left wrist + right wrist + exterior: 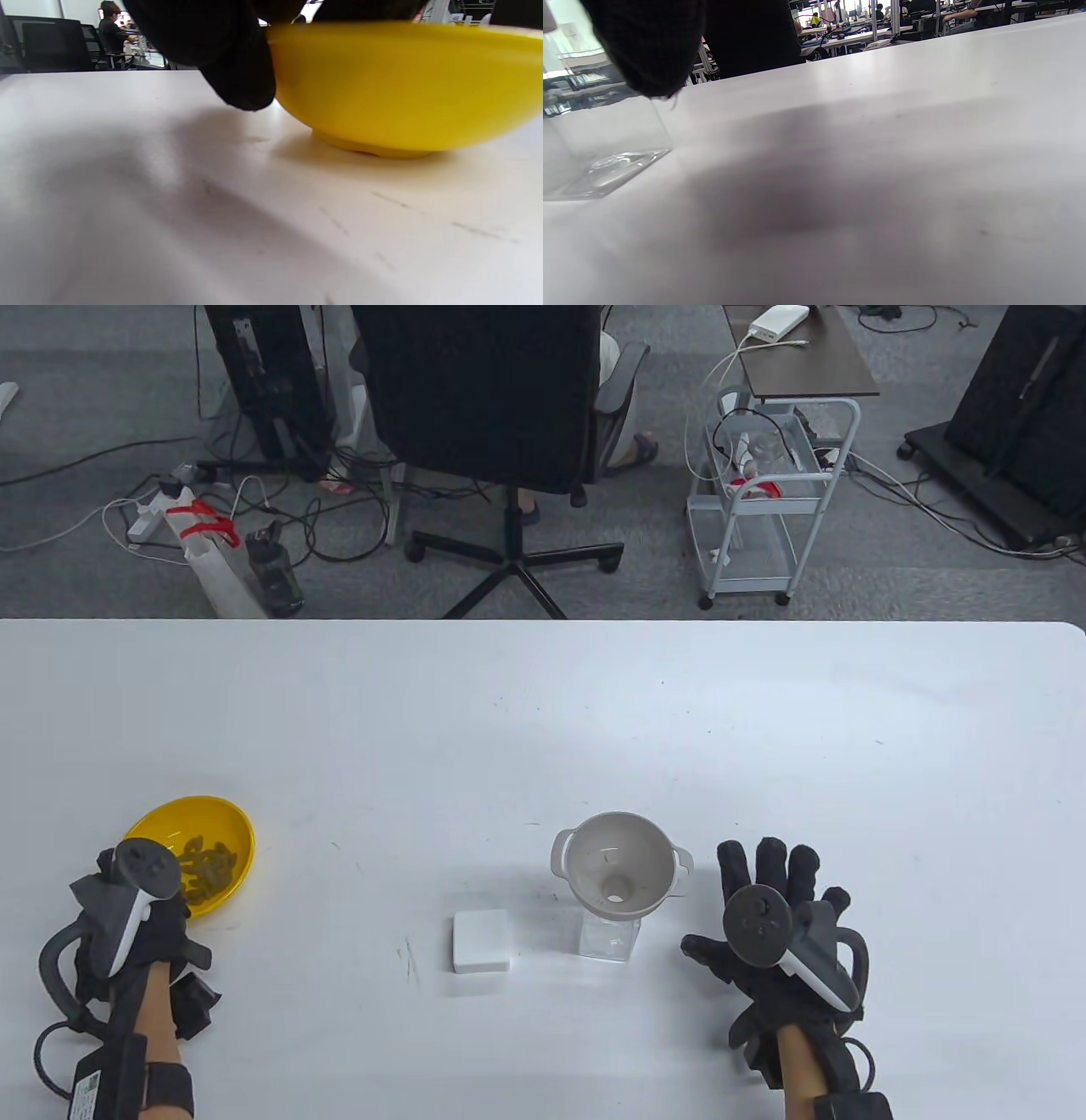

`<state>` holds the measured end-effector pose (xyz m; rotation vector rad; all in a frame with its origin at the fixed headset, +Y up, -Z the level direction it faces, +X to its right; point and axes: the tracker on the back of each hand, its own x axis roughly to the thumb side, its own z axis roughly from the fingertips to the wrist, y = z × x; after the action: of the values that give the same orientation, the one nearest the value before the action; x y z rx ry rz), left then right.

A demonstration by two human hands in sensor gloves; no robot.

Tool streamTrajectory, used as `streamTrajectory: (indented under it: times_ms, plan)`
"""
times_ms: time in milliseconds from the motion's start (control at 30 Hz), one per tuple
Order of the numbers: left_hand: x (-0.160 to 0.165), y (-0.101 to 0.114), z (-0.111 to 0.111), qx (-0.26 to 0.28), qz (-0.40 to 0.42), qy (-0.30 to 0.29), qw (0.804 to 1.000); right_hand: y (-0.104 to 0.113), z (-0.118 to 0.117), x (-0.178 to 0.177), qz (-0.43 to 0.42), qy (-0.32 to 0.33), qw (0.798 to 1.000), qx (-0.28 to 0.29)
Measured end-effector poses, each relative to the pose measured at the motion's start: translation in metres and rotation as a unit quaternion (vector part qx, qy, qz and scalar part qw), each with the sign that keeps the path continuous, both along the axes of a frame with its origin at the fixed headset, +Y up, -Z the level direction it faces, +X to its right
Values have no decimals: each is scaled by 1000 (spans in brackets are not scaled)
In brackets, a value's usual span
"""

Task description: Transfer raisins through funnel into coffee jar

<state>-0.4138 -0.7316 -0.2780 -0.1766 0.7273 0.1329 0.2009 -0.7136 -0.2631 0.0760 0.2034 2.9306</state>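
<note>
At near left, a glossy yellow round bowl [199,848] holds wrinkled dark raisins [206,865]; the left hand [136,933] grips its near rim. Centre: a beige matte funnel [618,865] sits in a clear square jar [607,937], with a white square lid [481,941] just to its left. The right hand [776,933] lies spread flat beside the jar, holding nothing. The far half of the white table [543,704] is bare.

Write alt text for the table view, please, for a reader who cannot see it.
A grey funnel sits in a clear jar on a white table. The left hand is at a yellow bowl of raisins; the right hand lies open beside the jar. A white lid lies left of the jar.
</note>
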Motion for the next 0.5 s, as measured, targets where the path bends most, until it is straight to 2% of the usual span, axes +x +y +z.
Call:
streamTrajectory:
  times_ms: [167, 500]
  plan:
    - [-6, -2, 3, 25, 48, 41, 998, 0, 0, 0, -1, -2, 1000, -2]
    - [-7, -2, 6, 57, 93, 59, 992, -1, 0, 0, -1, -2, 1000, -4]
